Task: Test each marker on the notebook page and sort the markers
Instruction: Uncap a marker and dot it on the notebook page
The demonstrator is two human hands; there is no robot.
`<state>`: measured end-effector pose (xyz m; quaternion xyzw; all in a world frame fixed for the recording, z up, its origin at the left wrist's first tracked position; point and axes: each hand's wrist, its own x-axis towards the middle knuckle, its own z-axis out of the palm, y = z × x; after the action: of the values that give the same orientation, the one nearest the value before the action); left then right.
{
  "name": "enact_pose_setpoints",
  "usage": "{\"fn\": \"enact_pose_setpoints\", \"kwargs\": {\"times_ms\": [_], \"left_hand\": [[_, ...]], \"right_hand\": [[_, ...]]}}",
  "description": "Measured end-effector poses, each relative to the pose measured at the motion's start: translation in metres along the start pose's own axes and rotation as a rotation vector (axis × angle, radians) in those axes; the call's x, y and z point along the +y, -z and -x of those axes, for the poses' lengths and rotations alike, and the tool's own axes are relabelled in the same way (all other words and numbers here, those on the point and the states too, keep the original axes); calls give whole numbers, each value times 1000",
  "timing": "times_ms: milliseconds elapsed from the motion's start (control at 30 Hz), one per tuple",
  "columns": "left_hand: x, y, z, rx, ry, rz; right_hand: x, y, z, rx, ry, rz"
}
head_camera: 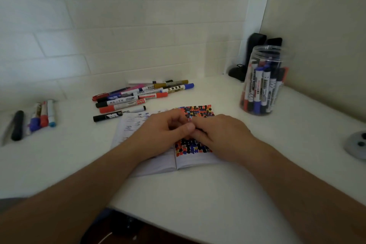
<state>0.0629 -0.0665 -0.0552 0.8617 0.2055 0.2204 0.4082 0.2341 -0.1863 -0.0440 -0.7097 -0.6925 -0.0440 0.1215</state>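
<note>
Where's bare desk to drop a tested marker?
Free: the strip between the small marker group at far left and the notebook; the near desk edge in front of the notebook; the stretch between notebook and jar. Crowded: behind the notebook, where the marker pile lies, and the page under both hands.

You've got a white tabletop [198, 194] running into a white brick-pattern wall [118, 25] at the back and a plain cream wall [326, 25] on your right. Two tall black objects [257, 45] stand in the far corner, blurred, with a low black item [236, 73] beside them. A round grey object with dark spots [356, 144] sits at the right edge.
</note>
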Motion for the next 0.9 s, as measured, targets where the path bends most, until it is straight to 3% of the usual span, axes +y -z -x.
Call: {"fn": "enact_pose_setpoints", "kwargs": {"times_ms": [367,533,633,733,800,900], "left_hand": [[-6,2,-4,-14,31,-6],[-5,3,-6,23,59,49],[-7,5,-5,8,47,2],[-8,3,-5,-8,14,-102],[-7,1,-4,-13,-14,-174],[-7,-1,-5,-35,-52,-259]], "right_hand": [[-7,4,-1,-30,-96,118],[-11,19,4,-97,-320,-22],[11,30,17,111,-398,-456],[49,39,27,369,-421,-1321],[69,42,32,417,-337,-1804],[82,45,31,355,-245,-2085]]}}
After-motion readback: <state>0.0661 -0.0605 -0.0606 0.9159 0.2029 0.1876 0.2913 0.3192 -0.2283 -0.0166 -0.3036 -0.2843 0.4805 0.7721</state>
